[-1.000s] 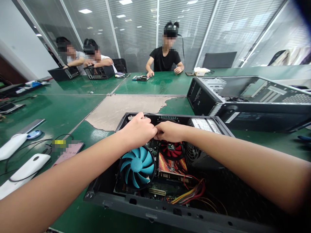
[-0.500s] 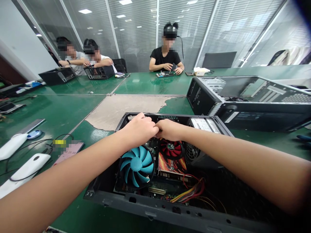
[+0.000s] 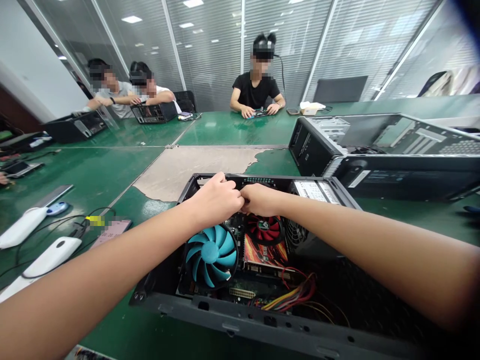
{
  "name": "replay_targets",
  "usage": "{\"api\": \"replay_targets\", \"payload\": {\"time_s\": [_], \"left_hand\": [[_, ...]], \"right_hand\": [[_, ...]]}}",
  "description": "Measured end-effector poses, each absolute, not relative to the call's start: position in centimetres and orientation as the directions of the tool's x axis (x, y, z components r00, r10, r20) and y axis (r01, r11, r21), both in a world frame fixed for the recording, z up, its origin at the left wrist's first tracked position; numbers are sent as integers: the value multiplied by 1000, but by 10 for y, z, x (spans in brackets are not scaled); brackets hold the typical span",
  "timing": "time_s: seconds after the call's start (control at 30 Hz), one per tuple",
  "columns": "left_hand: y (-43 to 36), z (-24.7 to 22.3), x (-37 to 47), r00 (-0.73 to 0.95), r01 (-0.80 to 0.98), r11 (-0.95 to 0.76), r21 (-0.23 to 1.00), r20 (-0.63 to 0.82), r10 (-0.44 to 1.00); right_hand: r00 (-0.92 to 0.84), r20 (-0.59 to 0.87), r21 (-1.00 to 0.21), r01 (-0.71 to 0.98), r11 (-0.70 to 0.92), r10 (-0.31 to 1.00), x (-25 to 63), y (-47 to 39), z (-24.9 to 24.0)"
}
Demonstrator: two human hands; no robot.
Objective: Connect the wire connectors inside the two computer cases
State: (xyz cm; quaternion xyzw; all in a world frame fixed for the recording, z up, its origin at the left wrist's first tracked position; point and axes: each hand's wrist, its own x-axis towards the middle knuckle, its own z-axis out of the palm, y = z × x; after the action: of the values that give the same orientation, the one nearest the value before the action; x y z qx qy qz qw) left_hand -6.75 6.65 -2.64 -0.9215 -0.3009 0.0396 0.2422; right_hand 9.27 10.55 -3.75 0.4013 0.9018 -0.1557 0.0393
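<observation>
While both bare arms are hovering over an open computer case (image 3: 210,314), the left grip (image 3: 221,196) and the right grip (image 3: 259,200) are sitting above its far part, seeming to touch at the fingertips. From here I'm seeing the fingers curling inward, but I cannot tell whether they are pinching anything, since the knuckles are hiding it. Just on the near side of the left grip, a blue fan (image 3: 210,252) is facing up; on the near side of the right grip, a red fan (image 3: 264,230) is showing. Farther toward the wearer, coloured cables (image 3: 294,296) are trailing inside the case. Beyond and right of the right grip, a second case (image 3: 397,175) is lying on the green table (image 3: 213,127). Well beyond both grips, a person in black (image 3: 257,92) is handling a board (image 3: 258,113).
</observation>
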Motion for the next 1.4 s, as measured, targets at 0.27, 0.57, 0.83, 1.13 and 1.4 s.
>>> {"api": "replay_targets", "payload": {"time_s": [0.27, 0.57, 0.83, 1.13, 1.4], "left_hand": [[69, -27, -69, 822, 524, -710, -470, 63, 565], [70, -30, -68, 824, 518, -720, -461, 46, 564], [70, -30, -66, 864, 478, -695, -538, 144, 483], [68, -30, -61, 877, 453, -676, -581, 157, 453], [69, -29, -60, 885, 432, -678, -594, 136, 445]], "right_hand": [[-689, -186, -198, 724, 660, 700, 92, 106, -40], [-688, -199, -193, 726, 660, 698, 91, 101, -36], [-691, -171, -178, 723, 668, 702, 92, 104, -38], [-696, -156, -211, 717, 664, 701, 93, 107, -39], [-683, -155, -200, 729, 654, 714, 92, 107, -40]]}}
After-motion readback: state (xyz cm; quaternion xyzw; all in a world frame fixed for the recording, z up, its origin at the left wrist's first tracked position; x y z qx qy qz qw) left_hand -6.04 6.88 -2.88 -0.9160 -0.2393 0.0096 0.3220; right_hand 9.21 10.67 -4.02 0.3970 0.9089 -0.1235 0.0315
